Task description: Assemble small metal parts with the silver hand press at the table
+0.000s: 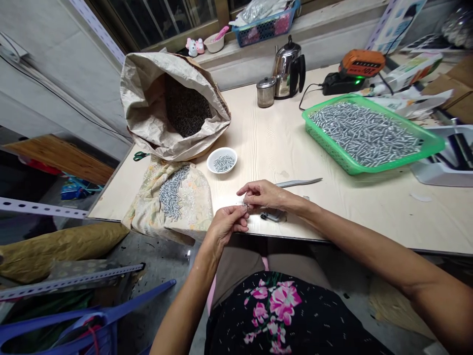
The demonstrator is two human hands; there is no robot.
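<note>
My left hand (229, 223) is closed in a pinch at the table's front edge. The fingertips of my right hand (264, 194) meet it from above, also pinched together. Something small and metallic seems to lie between them, too tiny to make out. Just right of the fingers, a small grey metal item with a black end (272, 216) lies partly under my right wrist. A long grey pointed blade-like tool (301, 183) lies beyond that wrist. To the left, a heap of small silver metal pins (173, 197) rests on a flowered cloth (199, 197). Behind it, a white bowl (211, 166) holds similar pins.
A big open sack (148, 108) of dark small pieces stands at the back left, near green-handled scissors (141, 156). At the right, a green basket (332, 148) is filled with silver pins. A kettle (286, 69), a metal canister (266, 92) and an orange battery (362, 63) stand behind.
</note>
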